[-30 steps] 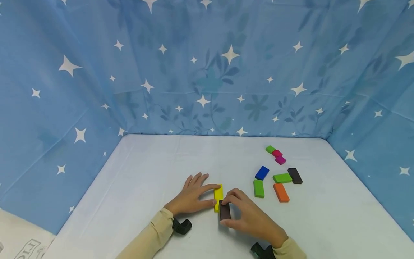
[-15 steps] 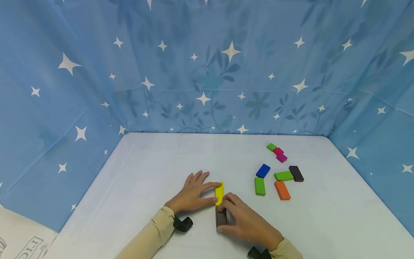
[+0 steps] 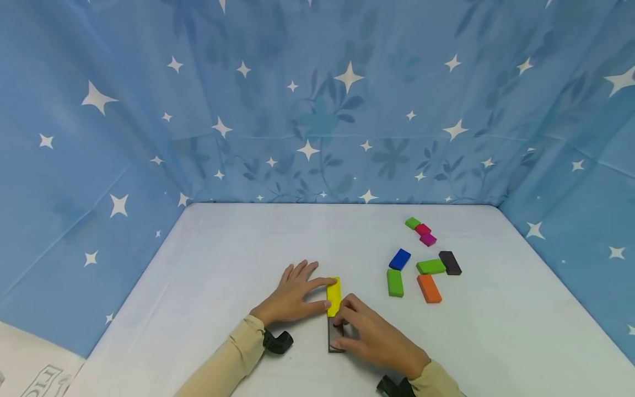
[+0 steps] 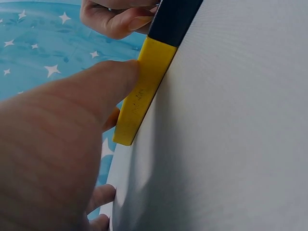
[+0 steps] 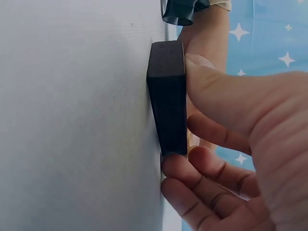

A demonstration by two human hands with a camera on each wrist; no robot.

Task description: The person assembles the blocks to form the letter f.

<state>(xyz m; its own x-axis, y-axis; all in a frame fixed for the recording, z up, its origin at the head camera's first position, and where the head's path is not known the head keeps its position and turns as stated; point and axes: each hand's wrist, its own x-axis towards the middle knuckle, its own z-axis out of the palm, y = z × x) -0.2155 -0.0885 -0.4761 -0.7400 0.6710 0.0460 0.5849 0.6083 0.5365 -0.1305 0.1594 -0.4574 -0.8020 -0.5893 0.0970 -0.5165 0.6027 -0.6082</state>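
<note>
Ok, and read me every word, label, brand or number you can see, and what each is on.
Nothing can be read with certainty.
Cream surface, lower left of the head view: outlined lettering, cut off and too unclear to read.
Yellow block: tiny dark marks, too small to tell if they are writing.
Dark block touching it: no legible lettering.

Yellow block, centre of left wrist view: painted-looking, smooth, low sheen, small dark specks on the side. Dark block, centre of right wrist view: smooth, matt; base material unclear. Orange block, right of centre in head view: smooth, matt. Curtain, upper frame: cloth, creased, matt. Sleeve, lower left: matt cloth, wrinkled. Wrist camera: black, plastic-looking, smooth. Tabletop: matt white.
</note>
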